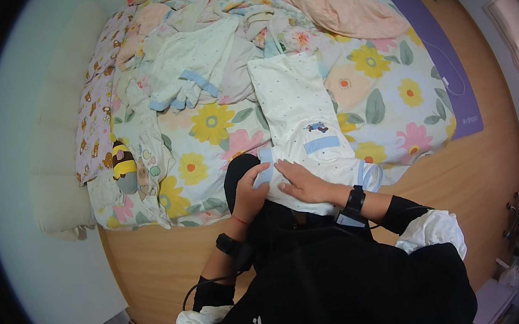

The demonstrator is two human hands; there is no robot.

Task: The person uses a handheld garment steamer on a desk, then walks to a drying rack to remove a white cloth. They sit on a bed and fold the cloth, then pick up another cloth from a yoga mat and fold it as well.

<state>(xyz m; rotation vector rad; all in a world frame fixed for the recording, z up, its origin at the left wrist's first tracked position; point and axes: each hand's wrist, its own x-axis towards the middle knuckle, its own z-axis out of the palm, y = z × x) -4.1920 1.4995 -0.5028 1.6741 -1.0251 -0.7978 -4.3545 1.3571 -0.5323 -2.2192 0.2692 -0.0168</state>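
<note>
A white dotted baby garment (297,88) with light-blue trim lies over the bed's near edge and across my lap. It has a pocket with a blue band and a small picture above it. At its left side, the fingers and thumb of my left hand (249,195) rest spread on a blue cuff (265,173). Just right of that cuff, my right hand (306,183) lies flat on the white cloth, thumb apart from the fingers. More blue edging (372,175) sticks out beyond my right wrist.
The bed has a flowered sheet (379,136). Another white garment with blue cuffs (197,51) lies farther back, near a peach blanket (343,8). On the left are a bee-striped plush toy (124,168) and a printed white garment (149,158). A purple mat (461,95) borders the right side.
</note>
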